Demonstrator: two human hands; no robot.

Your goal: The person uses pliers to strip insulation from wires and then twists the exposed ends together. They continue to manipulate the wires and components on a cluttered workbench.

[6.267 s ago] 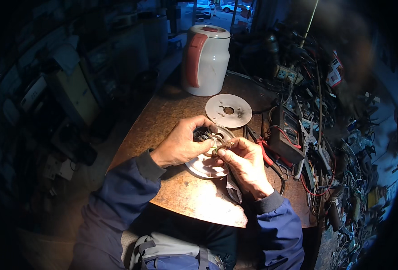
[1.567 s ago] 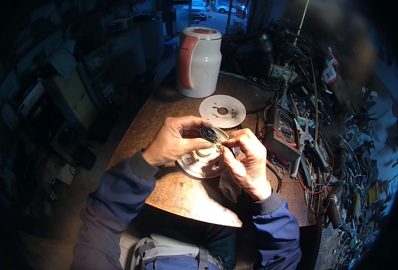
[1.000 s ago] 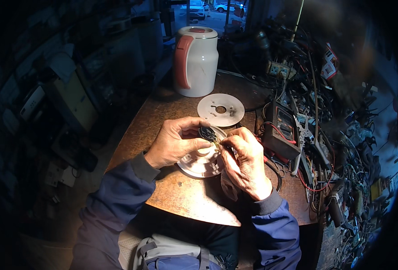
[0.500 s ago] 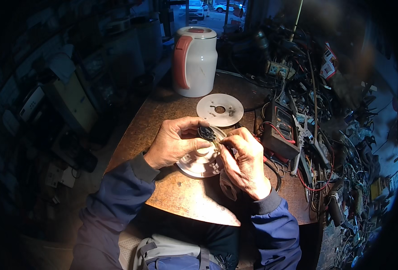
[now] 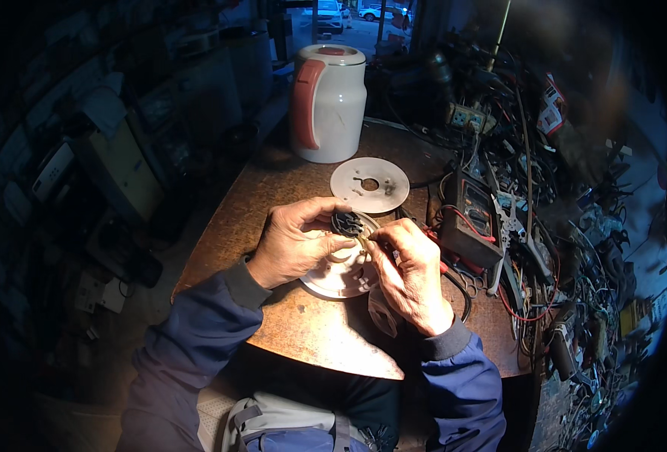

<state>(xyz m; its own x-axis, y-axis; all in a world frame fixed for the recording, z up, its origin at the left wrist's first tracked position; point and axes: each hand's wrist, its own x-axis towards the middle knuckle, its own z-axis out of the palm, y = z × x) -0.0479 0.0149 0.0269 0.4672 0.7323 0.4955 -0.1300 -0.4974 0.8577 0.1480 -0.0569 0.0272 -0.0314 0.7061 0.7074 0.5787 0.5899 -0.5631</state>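
Between the thumb and fingers of my left hand point(image 5: 294, 239) is a small round black connector point(image 5: 345, 224), tilted so that its uneven face shows. My right hand point(image 5: 407, 273) is pinched closed at the connector's right edge. Its fingertips hide whatever they grip, perhaps a thin wire. Below both hands a white round kettle base point(image 5: 337, 282) lies on the table, partly covered by them. Just beyond it rests a flat white disc point(image 5: 370, 185) with a central hole and dark smudges. Farther back stands a white electric kettle point(image 5: 339, 105) with a red handle.
A dark multimeter point(image 5: 471, 218) with red leads sits to the right on the brown table point(image 5: 303, 331). Beside it are wire strippers point(image 5: 508, 222) and a tangle of cables and tools. A clear plastic bag point(image 5: 382, 310) lies under my right wrist.
My left hand has shifted slightly right, and the black connector has turned a little in its fingers. My right hand keeps nearly the same place and pinch.
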